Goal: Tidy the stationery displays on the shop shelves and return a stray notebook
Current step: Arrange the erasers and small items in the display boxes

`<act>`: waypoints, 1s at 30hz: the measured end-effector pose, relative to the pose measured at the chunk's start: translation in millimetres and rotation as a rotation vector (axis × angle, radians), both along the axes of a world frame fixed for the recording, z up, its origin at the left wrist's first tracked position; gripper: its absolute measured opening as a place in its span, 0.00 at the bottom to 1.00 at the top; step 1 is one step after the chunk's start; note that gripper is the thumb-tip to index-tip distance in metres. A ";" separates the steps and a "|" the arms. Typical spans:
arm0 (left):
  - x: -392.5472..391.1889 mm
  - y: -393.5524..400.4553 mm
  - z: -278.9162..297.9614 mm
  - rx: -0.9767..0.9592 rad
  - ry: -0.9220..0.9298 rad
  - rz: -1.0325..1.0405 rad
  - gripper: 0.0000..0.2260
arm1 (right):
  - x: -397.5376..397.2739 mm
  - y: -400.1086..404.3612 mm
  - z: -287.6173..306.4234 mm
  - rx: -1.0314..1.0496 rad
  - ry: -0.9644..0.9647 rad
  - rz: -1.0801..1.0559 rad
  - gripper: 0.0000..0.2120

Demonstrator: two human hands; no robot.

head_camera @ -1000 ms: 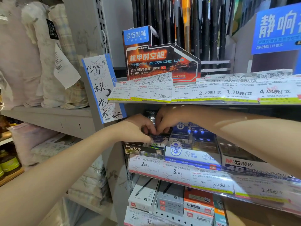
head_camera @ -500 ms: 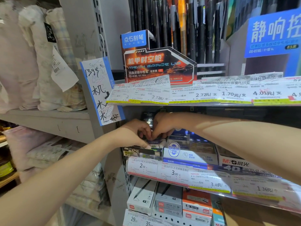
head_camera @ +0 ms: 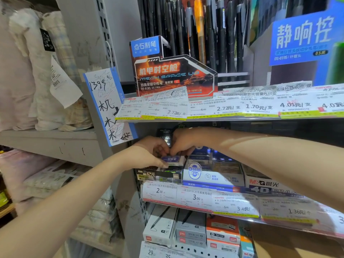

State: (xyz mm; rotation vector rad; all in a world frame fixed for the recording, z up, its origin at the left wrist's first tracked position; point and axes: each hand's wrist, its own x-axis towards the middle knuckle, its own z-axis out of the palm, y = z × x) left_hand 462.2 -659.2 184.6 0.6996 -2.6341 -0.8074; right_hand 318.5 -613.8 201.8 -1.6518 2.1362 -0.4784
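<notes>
My left hand [head_camera: 149, 154] and my right hand [head_camera: 183, 141] meet at the left end of the middle shelf. Between their fingertips is a small eraser [head_camera: 173, 160] in a white and purple sleeve; the left thumb is under it and the right fingers rest on its top. It sits just above a black display box [head_camera: 159, 174] of similar small packs. A black hanging card [head_camera: 165, 134] shows between the two hands. I see no notebook.
Right of the black box stand a white and blue eraser box [head_camera: 211, 175] and an M&G 4B eraser box [head_camera: 264, 185]. Price tag strips [head_camera: 201, 197] line the shelf edges. Pens fill the upper shelf [head_camera: 204, 34]; boxed pens [head_camera: 162, 226] sit below. Bagged pillows [head_camera: 37, 71] lie left.
Both hands stay at the same spot over the black box, fingers shifting slightly on the eraser. The view has drifted a little.
</notes>
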 end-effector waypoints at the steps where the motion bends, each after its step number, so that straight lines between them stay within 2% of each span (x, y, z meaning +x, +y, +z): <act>1: 0.8 -0.1 1.5 0.011 0.013 0.008 0.16 | -1.3 0.6 1.4 0.000 -0.026 -0.008 0.04; 6: 2.6 6.4 7.3 0.026 0.083 0.046 0.15 | -10.8 3.6 6.1 -0.063 -0.137 -0.033 0.03; 10: -0.1 12.0 4.1 0.116 0.159 0.054 0.14 | -21.4 14.2 10.6 -0.079 -0.253 -0.006 0.03; 14: -6.6 10.3 2.6 0.187 0.255 0.094 0.12 | -38.5 32.1 13.8 -0.104 -0.362 0.054 0.19; 17: -10.8 12.1 3.7 0.230 0.283 0.087 0.11 | -55.3 40.0 13.9 -0.110 -0.395 0.064 0.24; 23: -14.8 20.7 6.3 0.303 0.303 0.038 0.12 | -77.3 52.6 8.8 -0.125 -0.398 -0.018 0.20; 26: -18.4 24.1 8.3 0.362 0.314 0.022 0.12 | -87.9 69.1 12.3 -0.120 -0.408 -0.008 0.12; 28: -20.1 24.8 8.7 0.366 0.317 0.012 0.12 | -85.7 81.5 15.0 -0.129 -0.350 -0.040 0.06; 30: -21.8 24.9 7.9 0.372 0.328 0.015 0.11 | -82.3 90.8 16.2 -0.138 -0.186 -0.061 0.03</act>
